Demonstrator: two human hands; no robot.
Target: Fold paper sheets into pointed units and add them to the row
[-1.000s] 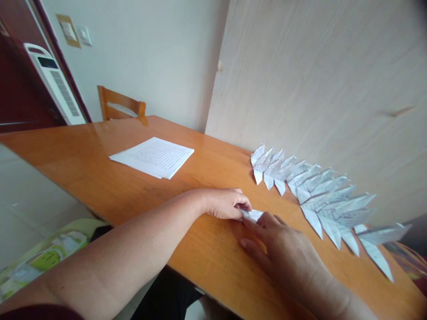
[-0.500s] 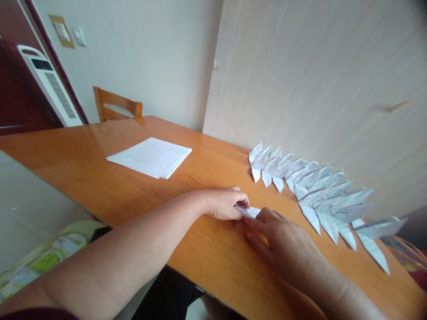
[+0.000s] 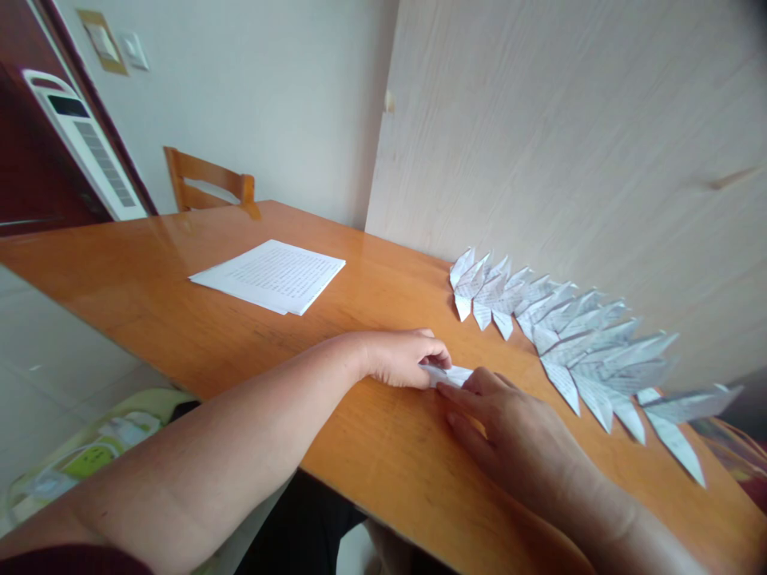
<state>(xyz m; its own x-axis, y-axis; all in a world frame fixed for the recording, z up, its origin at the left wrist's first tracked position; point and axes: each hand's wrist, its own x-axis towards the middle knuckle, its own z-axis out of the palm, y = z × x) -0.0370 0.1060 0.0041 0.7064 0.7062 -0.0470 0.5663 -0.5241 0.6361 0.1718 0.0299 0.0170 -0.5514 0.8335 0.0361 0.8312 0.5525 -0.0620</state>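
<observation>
I see left hand (image 3: 407,358) closed on folded paper (image 3: 459,374); right hand (image 3: 518,427) touches it, its grip hidden, cannot tell. Paper ends covered. Tabletop (image 3: 383,447) stretches toward near edge.

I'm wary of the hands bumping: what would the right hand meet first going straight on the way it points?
The folded paper it seems to touch, then probably the left hand, though depth is hard to judge.

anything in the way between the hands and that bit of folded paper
Nothing visible: the left hand and right hand both touch the folded paper. The stack of printed sheets and row of origami pieces are apart from it.
</observation>
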